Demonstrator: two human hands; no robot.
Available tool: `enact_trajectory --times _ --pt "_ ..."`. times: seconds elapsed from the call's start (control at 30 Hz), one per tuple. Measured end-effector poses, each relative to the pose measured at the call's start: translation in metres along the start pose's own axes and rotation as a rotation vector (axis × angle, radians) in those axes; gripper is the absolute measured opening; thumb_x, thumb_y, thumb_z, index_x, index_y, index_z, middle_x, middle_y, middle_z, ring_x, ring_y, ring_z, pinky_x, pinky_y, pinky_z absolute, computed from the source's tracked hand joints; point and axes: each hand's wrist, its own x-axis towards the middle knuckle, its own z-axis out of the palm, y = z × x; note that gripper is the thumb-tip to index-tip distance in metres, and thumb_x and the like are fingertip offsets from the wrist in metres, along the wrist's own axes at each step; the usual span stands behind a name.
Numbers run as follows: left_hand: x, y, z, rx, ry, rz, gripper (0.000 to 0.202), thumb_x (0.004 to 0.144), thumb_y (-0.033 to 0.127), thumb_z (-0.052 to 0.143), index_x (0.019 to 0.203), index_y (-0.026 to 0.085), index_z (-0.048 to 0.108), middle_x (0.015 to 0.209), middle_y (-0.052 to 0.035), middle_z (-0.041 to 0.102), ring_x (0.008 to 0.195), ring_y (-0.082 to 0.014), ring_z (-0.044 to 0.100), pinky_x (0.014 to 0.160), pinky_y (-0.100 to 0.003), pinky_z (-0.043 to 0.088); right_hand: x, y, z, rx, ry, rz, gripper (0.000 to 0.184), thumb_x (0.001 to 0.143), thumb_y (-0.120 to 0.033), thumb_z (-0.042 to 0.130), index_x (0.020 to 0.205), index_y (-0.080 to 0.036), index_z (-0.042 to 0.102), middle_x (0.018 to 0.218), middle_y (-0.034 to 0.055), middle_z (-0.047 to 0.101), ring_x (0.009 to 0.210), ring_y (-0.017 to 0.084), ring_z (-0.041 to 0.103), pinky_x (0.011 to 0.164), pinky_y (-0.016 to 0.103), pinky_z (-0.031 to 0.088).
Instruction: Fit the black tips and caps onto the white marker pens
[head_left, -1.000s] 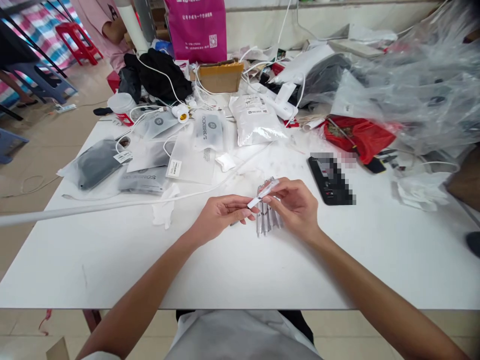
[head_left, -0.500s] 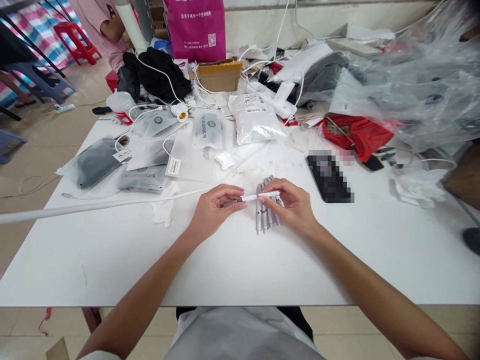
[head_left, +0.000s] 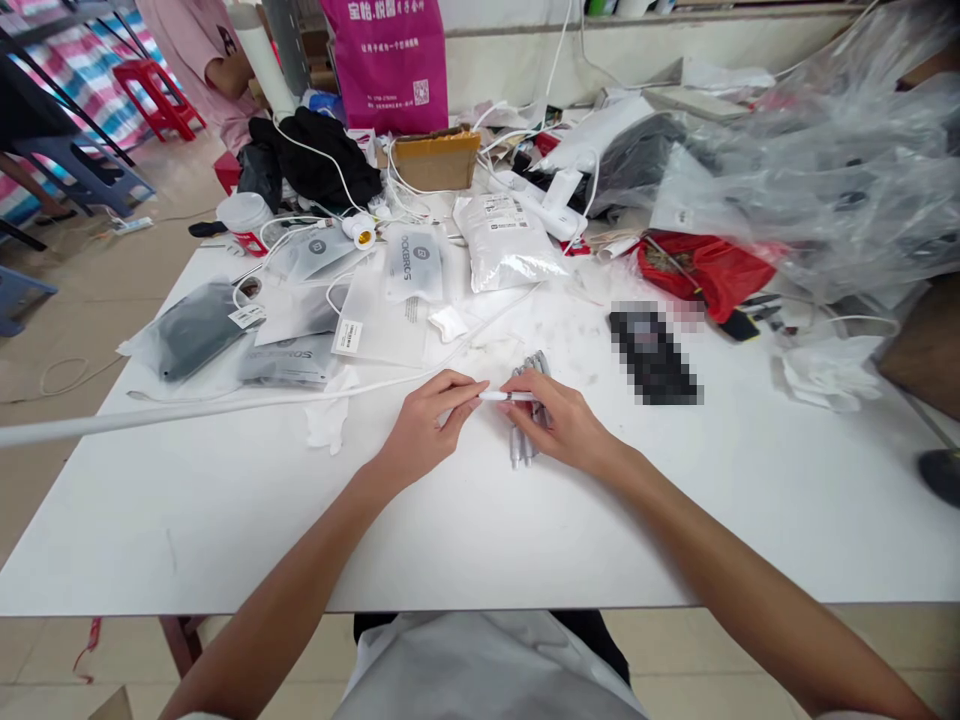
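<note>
Both hands meet at the middle of the white table (head_left: 225,520). My left hand (head_left: 424,425) and my right hand (head_left: 559,425) each pinch one end of a thin white pen (head_left: 507,397), which lies level between them. Just beneath the right hand's fingers, several grey pens (head_left: 525,440) lie side by side on the table. A long white cable (head_left: 225,405) runs across the table to the left of my left hand.
A black phone (head_left: 651,355) lies right of the hands. Packaged goods in grey and clear bags (head_left: 300,320), a cardboard box (head_left: 436,160), a magenta bag (head_left: 386,60) and a heap of clear plastic (head_left: 810,180) crowd the far side. A person in pink stands at the far left.
The white pen has swung from tilted up at the right to level, and both hands have come down closer to the table and to each other.
</note>
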Motion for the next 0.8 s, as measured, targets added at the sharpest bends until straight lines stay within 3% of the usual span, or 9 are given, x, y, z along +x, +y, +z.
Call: enact_trajectory --times 0.1,0.23,0.4,0.53,0.67,0.8 --pt "0.000 0.000 0.000 0.014 -0.045 0.081 0.028 0.109 0.021 0.063 0.129 0.026 0.080 0.110 -0.0071 0.076 0.095 -0.0147 0.072 0.070 -0.024 0.057 0.002 -0.001 -0.001 -0.015 0.039 -0.043 0.012 0.109 -0.026 0.061 0.121 -0.025 0.063 0.094 0.0037 0.067 0.073 0.016 0.061 0.066 0.032 0.052" --pt "-0.001 -0.005 0.001 0.023 -0.011 0.063 0.021 0.104 0.023 0.073 0.123 0.025 0.082 0.108 -0.0051 0.080 0.093 -0.0154 0.075 0.080 -0.027 0.061 0.005 -0.001 -0.002 -0.070 0.064 -0.095 0.008 0.111 -0.022 0.057 0.110 -0.023 0.065 0.084 0.0021 0.064 0.074 0.017 0.059 0.069 0.033 0.051" --pt "-0.004 -0.013 0.002 0.128 0.010 0.138 0.025 0.104 0.027 0.072 0.128 0.021 0.080 0.097 -0.0042 0.078 0.081 -0.0134 0.072 0.074 -0.027 0.059 0.002 0.000 0.000 -0.062 0.037 -0.019 0.019 0.109 -0.030 0.063 0.128 -0.024 0.062 0.100 0.0052 0.070 0.078 0.017 0.064 0.069 0.032 0.054" --pt "-0.002 -0.017 0.002 0.343 0.026 0.270 0.025 0.106 0.031 0.070 0.127 0.019 0.079 0.088 -0.0020 0.073 0.074 -0.0122 0.063 0.072 -0.028 0.053 0.002 0.000 0.000 -0.116 0.046 -0.087 0.010 0.110 -0.027 0.060 0.117 -0.022 0.065 0.091 0.0036 0.064 0.072 0.016 0.058 0.068 0.032 0.050" --pt "0.001 -0.017 0.002 0.452 0.047 0.387 0.024 0.109 0.033 0.066 0.124 0.019 0.078 0.082 -0.0007 0.070 0.077 -0.0137 0.063 0.076 -0.030 0.051 0.005 -0.001 -0.003 -0.135 0.037 -0.111 0.014 0.112 -0.024 0.055 0.113 -0.021 0.069 0.089 0.0046 0.065 0.075 0.018 0.059 0.071 0.033 0.051" --pt "0.002 -0.015 0.001 0.495 0.024 0.397 0.021 0.109 0.032 0.064 0.119 0.019 0.079 0.079 -0.0007 0.069 0.075 -0.0151 0.058 0.076 -0.032 0.048 0.005 -0.001 -0.002 -0.143 0.012 -0.107 0.014 0.110 -0.029 0.061 0.119 -0.020 0.068 0.090 0.0047 0.067 0.075 0.018 0.062 0.069 0.032 0.052"
